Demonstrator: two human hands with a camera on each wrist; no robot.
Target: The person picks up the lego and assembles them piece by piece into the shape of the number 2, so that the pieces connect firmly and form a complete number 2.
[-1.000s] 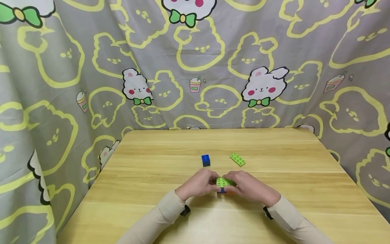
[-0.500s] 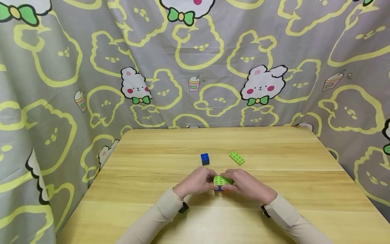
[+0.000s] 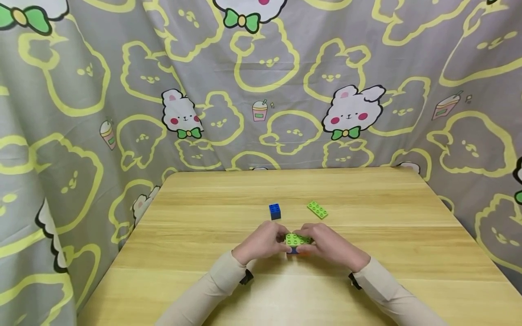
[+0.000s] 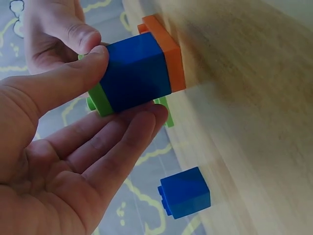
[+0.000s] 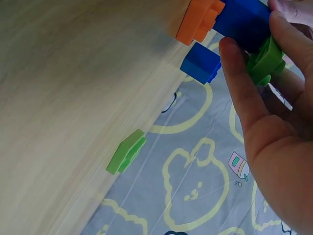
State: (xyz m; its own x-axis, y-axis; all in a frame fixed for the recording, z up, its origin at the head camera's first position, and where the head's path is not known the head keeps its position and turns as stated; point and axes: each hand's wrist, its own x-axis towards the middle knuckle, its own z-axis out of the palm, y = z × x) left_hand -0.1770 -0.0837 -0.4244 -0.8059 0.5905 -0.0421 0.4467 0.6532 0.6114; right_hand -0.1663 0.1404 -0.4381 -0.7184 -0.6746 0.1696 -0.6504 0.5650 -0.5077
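Note:
A small stack stands on the table in front of the person: an orange piece at the bottom, a blue block on it and a light green plate on top. The left hand grips its left side, thumb on the near face and fingers behind. From the right, the right hand pinches the green plate and block between thumb and fingers. In the right wrist view the green plate juts past the blue block, and the orange piece extends under it.
Behind the hands, a separate blue block stands on the wooden table. To its right lies a second light green plate, set at a slant. A patterned grey curtain hangs along the table's back and sides.
The head view has shifted slightly. Both hands keep their grip on the stack, with hardly any movement against the table.

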